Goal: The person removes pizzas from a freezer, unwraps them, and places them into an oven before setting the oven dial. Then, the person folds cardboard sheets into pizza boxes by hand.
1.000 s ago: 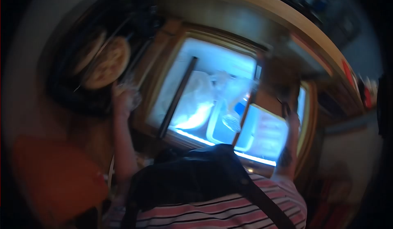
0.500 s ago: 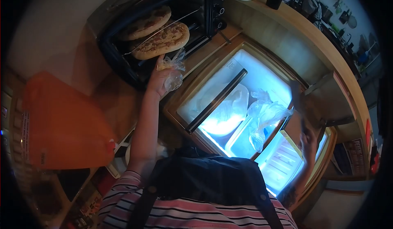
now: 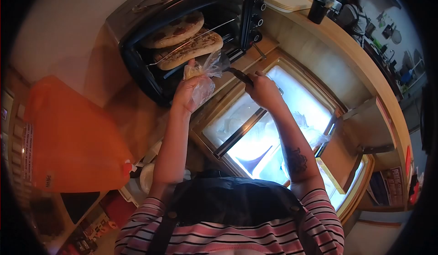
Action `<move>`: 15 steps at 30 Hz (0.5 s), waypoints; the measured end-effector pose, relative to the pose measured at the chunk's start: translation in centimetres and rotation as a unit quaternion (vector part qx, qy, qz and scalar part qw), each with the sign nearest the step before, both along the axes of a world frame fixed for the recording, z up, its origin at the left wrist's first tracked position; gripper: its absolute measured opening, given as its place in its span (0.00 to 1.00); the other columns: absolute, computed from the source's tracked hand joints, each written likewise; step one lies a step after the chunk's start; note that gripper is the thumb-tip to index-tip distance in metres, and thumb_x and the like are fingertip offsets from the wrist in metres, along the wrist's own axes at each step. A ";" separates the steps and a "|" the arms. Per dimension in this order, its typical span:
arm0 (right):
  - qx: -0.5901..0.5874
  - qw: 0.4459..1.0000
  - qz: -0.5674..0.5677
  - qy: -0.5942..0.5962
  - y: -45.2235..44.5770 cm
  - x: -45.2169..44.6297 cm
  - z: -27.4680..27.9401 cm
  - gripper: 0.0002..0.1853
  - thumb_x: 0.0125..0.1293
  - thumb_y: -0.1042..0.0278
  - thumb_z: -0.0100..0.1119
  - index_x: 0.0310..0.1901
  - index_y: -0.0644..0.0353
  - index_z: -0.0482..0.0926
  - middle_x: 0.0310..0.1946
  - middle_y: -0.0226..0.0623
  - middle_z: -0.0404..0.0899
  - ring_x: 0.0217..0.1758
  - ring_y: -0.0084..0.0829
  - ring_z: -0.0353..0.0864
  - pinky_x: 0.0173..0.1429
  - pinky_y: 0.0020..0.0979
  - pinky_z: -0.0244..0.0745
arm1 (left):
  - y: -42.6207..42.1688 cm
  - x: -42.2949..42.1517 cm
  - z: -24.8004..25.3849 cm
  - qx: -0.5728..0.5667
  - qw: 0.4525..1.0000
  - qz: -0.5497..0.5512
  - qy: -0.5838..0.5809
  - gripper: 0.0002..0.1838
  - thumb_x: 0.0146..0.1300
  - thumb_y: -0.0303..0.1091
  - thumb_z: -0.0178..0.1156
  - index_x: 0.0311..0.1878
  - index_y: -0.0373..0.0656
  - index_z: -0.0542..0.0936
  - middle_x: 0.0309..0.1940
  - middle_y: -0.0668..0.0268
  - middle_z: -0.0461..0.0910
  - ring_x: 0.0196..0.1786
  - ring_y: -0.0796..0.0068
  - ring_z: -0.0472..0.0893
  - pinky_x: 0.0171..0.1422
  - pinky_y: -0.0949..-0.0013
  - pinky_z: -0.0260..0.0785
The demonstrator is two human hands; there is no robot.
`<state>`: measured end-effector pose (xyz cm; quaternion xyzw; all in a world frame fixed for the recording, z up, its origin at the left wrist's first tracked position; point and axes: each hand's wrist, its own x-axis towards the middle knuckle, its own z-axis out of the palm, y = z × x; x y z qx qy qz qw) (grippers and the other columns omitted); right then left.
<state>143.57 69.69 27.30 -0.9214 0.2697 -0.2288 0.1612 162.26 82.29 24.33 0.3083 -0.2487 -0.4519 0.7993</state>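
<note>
My left hand (image 3: 186, 93) is closed around a clear plastic bag (image 3: 204, 85), just in front of the open toaster oven (image 3: 159, 84). Inside the oven, a pizza (image 3: 200, 50) with browned topping sits at the front, its near edge just above my left fingertips. Behind it lies a second pizza (image 3: 175, 29) with reddish topping. My right hand (image 3: 263, 91) grips the black handle of a spatula (image 3: 239, 76). Its blade points left, close to the plastic bag and the pizza's near edge; the bag partly hides it, so I cannot tell if they touch.
Below my right forearm a lit chest fridge (image 3: 214, 123) stands open, with plastic bags (image 3: 299, 123) inside. A large orange container (image 3: 75, 136) is on the left. A curved wooden counter (image 3: 360, 63) runs along the right. A person (image 3: 351, 11) stands far back.
My right hand has come from the far right, over the fridge, to the oven front with the spatula. My left hand still holds the plastic bag. The view has shifted slightly.
</note>
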 end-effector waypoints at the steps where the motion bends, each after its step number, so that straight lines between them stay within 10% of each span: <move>1: 0.000 1.000 0.004 0.002 0.1 0.2 0.5 0.12 0.52 0.68 0.52 0.38 0.63 0.75 0.37 0.46 0.72 0.37 0.48 0.75 0.42 0.42 0.72 | 0.0 -0.2 0.1 0.003 1.000 0.007 -0.001 0.36 0.53 0.20 0.51 0.65 0.58 0.56 0.45 0.62 0.72 0.37 0.76 0.74 0.41 0.73 0.69; 15: -0.012 0.994 -0.052 0.099 0.3 3.1 4.2 0.13 0.52 0.66 0.49 0.37 0.61 0.77 0.39 0.44 0.73 0.40 0.45 0.75 0.46 0.41 0.70 | 0.3 -0.8 0.7 -0.032 0.999 -0.013 0.032 0.36 0.53 0.19 0.52 0.64 0.60 0.58 0.42 0.62 0.72 0.34 0.76 0.74 0.38 0.74 0.70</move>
